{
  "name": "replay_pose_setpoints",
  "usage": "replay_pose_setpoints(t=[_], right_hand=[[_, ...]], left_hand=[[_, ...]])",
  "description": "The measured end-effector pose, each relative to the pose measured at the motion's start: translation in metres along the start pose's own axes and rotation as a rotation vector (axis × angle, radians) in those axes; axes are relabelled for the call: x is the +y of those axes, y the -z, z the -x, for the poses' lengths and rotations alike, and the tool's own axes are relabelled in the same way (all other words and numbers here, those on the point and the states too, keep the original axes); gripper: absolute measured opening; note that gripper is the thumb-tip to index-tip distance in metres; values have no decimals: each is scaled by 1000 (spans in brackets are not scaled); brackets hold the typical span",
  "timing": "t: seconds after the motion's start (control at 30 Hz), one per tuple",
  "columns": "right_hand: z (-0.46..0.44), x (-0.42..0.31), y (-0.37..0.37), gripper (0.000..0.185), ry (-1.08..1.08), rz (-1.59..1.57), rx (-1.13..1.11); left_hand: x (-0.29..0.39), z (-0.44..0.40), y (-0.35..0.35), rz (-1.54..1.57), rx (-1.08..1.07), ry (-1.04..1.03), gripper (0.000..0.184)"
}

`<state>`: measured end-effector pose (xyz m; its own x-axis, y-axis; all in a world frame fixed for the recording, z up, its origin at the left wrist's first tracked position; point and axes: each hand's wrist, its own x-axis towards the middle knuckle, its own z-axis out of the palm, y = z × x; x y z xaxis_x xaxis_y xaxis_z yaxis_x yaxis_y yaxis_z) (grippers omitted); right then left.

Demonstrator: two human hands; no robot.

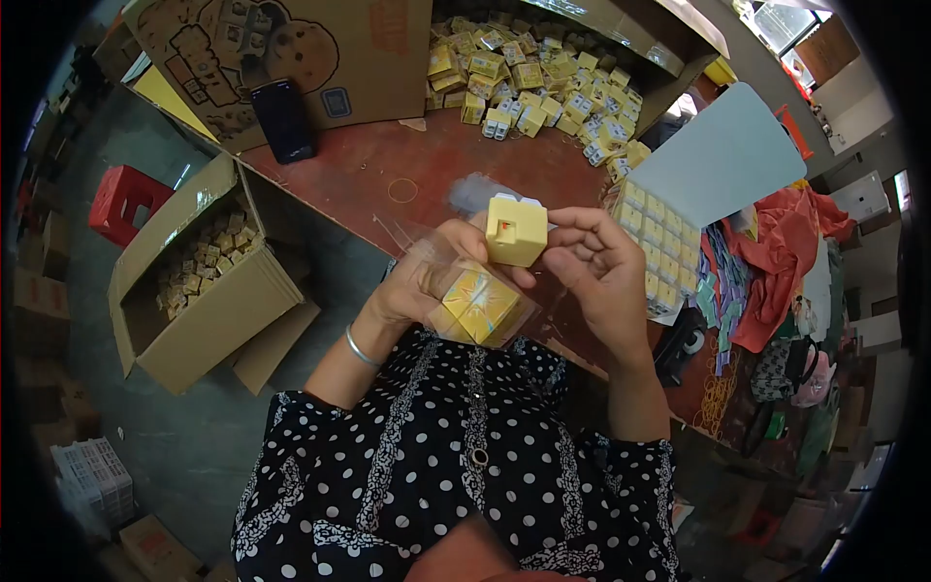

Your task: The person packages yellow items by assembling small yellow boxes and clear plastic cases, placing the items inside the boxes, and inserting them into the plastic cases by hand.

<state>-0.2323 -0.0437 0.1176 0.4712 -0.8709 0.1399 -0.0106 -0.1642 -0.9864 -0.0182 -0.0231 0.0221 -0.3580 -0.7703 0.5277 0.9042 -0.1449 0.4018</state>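
My left hand is closed around a clear plastic bag and a yellow printed cube-shaped box that shows through it. Just above that box is a plain yellow plastic cube, with a small square opening in its face and whitish parts along its top. Fingers of my left hand touch this cube from the left and below. At its right edge, the curved fingers and thumb of my right hand hold it. The palm side of my left hand is partly hidden behind the bag.
A large pile of yellow cubes lies at the table's back, beside a printed carton and a phone. Stacked cubes stand right, near a black tape dispenser. An open carton of small boxes sits left.
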Motion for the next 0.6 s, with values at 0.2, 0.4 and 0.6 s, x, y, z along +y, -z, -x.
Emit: replay_pose_setpoints(t=[0.2, 0.4, 0.6], right_hand=[[-4, -16, 10, 46, -120, -192, -126], [-4, -9, 10, 55, -47, -197, -193], [5, -25, -4, 62, 93, 40, -55]], left_hand=[[9, -7, -1, -236, -193, -7, 58], [18, -11, -4, -519, -292, -4, 65], [13, -19, -3, -425, -455, -30, 70]])
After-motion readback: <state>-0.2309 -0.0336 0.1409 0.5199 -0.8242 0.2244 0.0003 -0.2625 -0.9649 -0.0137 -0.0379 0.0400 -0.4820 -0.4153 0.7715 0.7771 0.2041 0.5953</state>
